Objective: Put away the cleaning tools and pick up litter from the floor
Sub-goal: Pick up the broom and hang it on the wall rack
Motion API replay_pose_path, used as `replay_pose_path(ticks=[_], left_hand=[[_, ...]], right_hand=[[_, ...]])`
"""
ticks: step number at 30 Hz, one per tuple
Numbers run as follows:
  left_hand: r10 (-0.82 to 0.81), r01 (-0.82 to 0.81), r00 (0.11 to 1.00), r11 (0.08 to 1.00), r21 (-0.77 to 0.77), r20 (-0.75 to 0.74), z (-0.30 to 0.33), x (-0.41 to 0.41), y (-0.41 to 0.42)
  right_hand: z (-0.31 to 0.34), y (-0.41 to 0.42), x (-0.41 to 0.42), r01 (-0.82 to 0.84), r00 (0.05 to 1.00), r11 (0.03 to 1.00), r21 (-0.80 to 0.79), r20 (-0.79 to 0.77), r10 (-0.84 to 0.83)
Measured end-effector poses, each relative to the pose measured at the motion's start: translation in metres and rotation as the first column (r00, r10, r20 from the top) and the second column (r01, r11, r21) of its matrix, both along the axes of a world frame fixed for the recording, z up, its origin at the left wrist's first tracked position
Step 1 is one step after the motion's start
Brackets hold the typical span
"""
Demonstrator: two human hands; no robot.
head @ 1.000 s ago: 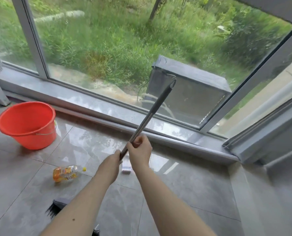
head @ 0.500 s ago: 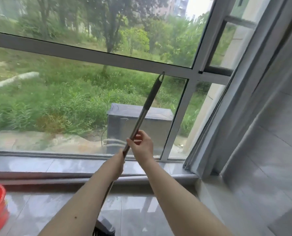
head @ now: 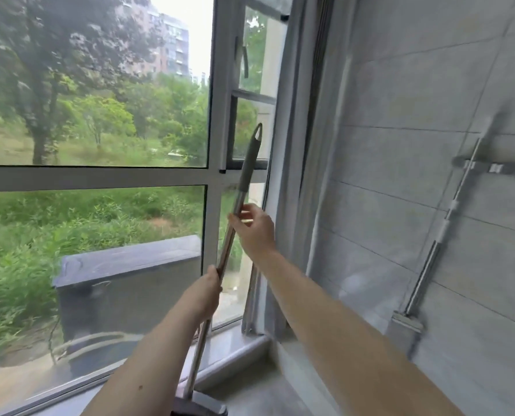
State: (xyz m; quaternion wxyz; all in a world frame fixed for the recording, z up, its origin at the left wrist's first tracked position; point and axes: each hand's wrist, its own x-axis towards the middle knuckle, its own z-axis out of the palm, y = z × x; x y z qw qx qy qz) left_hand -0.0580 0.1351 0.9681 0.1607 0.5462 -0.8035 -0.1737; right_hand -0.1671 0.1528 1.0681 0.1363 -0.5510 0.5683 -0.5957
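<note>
I have the broom (head: 235, 229) up off the floor and carried toward the wall rack (head: 493, 168), my chosen landmark here. A second ago the view looked down on the floor with the red bucket and a bottle lying on the tiles; now it has swung up and right, those things are gone from sight, and the rack with its clips has come into view for the first time. I read that as the put-away step being well under way, with the litter part of the job not yet begun.

My left hand (head: 203, 292) is wrapped round the metal shaft low down, well left of the rack and below its level. My right hand (head: 251, 228) sits higher on the same shaft, just under the grey grip; its thumb and fingers look loosely curled about the pole, though blur keeps me from saying how firmly. The shaft leans up and to the right, its hanging loop at the top, left of the rack and a little above its height. The broom head (head: 200, 406) shows only as a dark edge at the bottom of the view.

One long-handled tool, a mop (head: 430, 259) by the look of it, already hangs from the rack's left end and slants down the tiled wall (head: 400, 85). Left of the rack stands the window frame (head: 217, 115) with a grey curtain (head: 292, 145) in the corner; a stone sill (head: 235, 349) runs below. Outside lie grass, trees and a grey box.
</note>
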Motion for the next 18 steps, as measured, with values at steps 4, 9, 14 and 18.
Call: replay_pose_path(ticks=[4, 9, 14, 18], left_hand=[[-0.175, 0.173, 0.984, 0.982, -0.07, -0.022, 0.024, -0.046, -0.026], [-0.394, 0.385, 0.914, 0.918, -0.099, -0.094, 0.051, -0.112, -0.046], [-0.504, 0.491, 0.851, 0.863, -0.117, -0.146, 0.066, -0.174, -0.045], [-0.586, 0.557, 0.788, 0.809, -0.186, -0.19, 0.075, -0.227, -0.035]], right_hand=[[0.03, -0.008, -0.044, 0.167, 0.986, 0.985, -0.032, -0.024, -0.168], [0.05, -0.005, -0.096, 0.38, 0.924, 0.924, -0.05, -0.02, -0.381], [0.06, 0.008, -0.148, 0.511, 0.856, 0.859, -0.015, -0.081, -0.511], [0.064, 0.02, -0.192, 0.604, 0.796, 0.796, -0.035, -0.016, -0.605]])
